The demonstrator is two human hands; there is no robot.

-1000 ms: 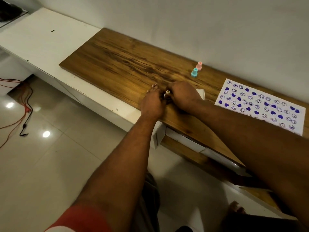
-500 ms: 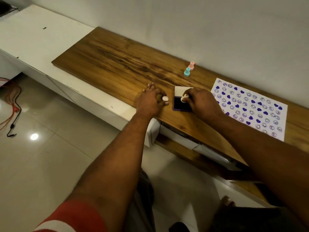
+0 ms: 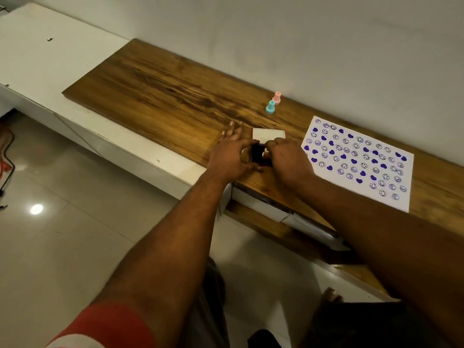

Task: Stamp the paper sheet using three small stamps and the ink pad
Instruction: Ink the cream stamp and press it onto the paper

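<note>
Wood desk (image 3: pixel 163 96): L hand (image 3: pixel 229 156) grip holds ink pad (image 3: pixel 258 155); R hand (image 3: pixel 288 159) pinches stamp (image 3: pixel 266 153).

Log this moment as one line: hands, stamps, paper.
left hand grips ink pad edge | right hand pinches cream stamp on pad | teal stamp, pink stamp standing idle | paper sheet covered in prints

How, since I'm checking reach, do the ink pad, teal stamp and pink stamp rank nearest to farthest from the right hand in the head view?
1. ink pad, at the right hand's left edge.
2. teal stamp, behind, toward the wall.
3. pink stamp, just beyond the teal.
</note>
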